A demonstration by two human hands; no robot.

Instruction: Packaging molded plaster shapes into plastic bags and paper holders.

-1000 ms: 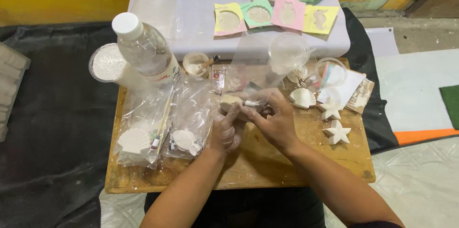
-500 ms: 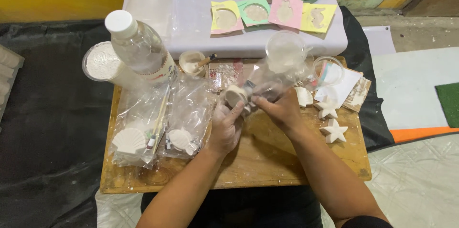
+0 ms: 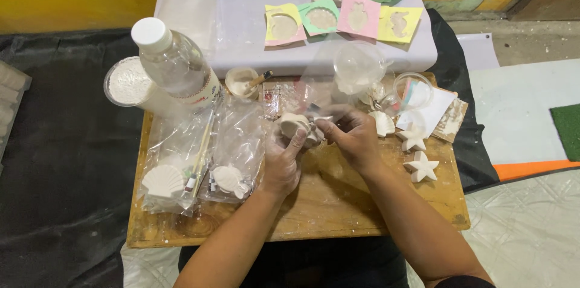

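My left hand (image 3: 283,158) grips a small white plaster figure (image 3: 294,125) over the wooden board (image 3: 314,215). My right hand (image 3: 353,134) pinches a clear plastic bag (image 3: 326,92) right beside the figure, its mouth near the piece. The bag rises blurred toward the back of the board. Both hands meet at the board's middle.
Two bagged plaster shells (image 3: 163,180) with brushes lie at left. Star pieces (image 3: 422,167) sit at right. A clear bottle (image 3: 175,61), a powder tub (image 3: 128,81), a small cup with a stick (image 3: 241,81) and coloured moulds (image 3: 338,19) on a lavender sheet stand behind.
My hands have shifted slightly left and up. The plaster figure now sits higher in my left hand, and the clear bag has been lifted beside it.
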